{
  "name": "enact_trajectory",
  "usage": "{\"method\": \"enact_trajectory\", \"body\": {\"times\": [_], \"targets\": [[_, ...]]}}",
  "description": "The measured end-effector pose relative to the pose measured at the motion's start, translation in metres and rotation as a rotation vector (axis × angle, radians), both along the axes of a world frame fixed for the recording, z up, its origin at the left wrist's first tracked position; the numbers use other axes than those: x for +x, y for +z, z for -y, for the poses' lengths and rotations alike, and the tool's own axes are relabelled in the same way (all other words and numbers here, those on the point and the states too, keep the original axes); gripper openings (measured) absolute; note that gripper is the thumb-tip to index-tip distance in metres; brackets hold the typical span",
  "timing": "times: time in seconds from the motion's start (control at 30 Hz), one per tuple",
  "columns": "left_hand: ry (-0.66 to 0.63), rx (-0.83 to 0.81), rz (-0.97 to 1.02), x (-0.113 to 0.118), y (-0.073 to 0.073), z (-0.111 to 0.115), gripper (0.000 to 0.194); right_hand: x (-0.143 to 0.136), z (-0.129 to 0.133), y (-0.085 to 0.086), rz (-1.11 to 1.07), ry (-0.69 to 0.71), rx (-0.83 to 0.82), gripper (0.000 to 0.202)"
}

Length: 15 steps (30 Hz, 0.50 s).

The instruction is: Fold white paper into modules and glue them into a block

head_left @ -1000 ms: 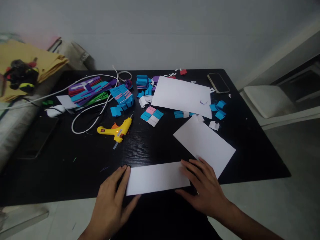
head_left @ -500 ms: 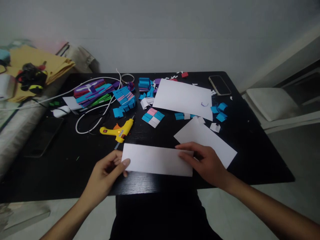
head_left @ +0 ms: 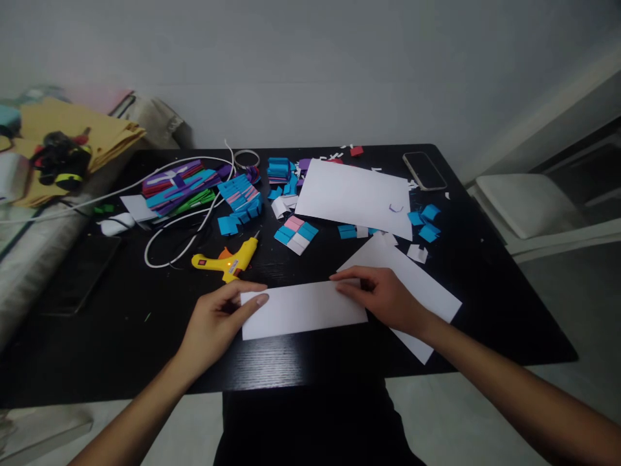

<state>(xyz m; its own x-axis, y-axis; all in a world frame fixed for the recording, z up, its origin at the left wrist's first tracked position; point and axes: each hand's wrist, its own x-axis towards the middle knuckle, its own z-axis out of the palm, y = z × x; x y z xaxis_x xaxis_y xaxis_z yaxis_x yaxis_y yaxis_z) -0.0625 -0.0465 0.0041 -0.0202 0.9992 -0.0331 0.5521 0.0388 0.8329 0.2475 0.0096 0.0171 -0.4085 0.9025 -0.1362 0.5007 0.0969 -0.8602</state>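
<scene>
A long white paper strip (head_left: 303,310) is held between my two hands above the near part of the black table. My left hand (head_left: 218,323) pinches its left end near the upper corner, thumb on the face and fingers along the top edge. My right hand (head_left: 383,294) grips the strip's upper edge near the right end, between thumb and fingers. Beneath my right hand lies a white sheet (head_left: 412,291), partly covered by it. A yellow glue gun (head_left: 228,260) with a small orange light lies just beyond my left hand.
A larger white sheet (head_left: 356,197) lies farther back. Around it are blue folded paper pieces (head_left: 427,223), a blue, pink and white woven square (head_left: 295,234) and a phone (head_left: 424,171). Coloured strips (head_left: 182,184) and a looping white cable (head_left: 150,252) occupy the left. Another dark phone (head_left: 80,275) lies nearer.
The paper strip has tilted, its right end now higher than its left. My left hand has moved up to its top edge, and my right hand has shifted slightly left.
</scene>
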Motion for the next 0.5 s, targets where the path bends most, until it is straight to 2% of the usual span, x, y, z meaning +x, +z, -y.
{"method": "enact_trajectory", "body": {"times": [0.07,0.13,0.2,0.27,0.37,0.5], "targets": [[-0.069,0.125,-0.125,0.001,-0.003,-0.002,0.026,-0.003,0.001,-0.006,0.088,-0.023,0.212,0.019],[-0.108,0.314,-0.306,0.007,-0.005,0.001,0.027,-0.009,0.011,-0.012,0.174,-0.052,0.506,0.025],[-0.117,0.478,-0.49,0.017,-0.007,0.01,0.029,-0.018,0.027,-0.016,0.202,0.046,0.674,0.027],[-0.254,0.539,-0.536,0.029,-0.01,0.024,0.03,-0.027,0.045,-0.019,0.18,0.195,0.729,0.024],[-0.412,0.533,-0.561,0.046,-0.016,0.045,0.037,-0.037,0.063,-0.026,0.187,0.323,0.745,0.029],[-0.447,0.518,-0.644,0.054,-0.023,0.056,0.041,-0.039,0.069,-0.035,0.236,0.324,0.821,0.034]]}}
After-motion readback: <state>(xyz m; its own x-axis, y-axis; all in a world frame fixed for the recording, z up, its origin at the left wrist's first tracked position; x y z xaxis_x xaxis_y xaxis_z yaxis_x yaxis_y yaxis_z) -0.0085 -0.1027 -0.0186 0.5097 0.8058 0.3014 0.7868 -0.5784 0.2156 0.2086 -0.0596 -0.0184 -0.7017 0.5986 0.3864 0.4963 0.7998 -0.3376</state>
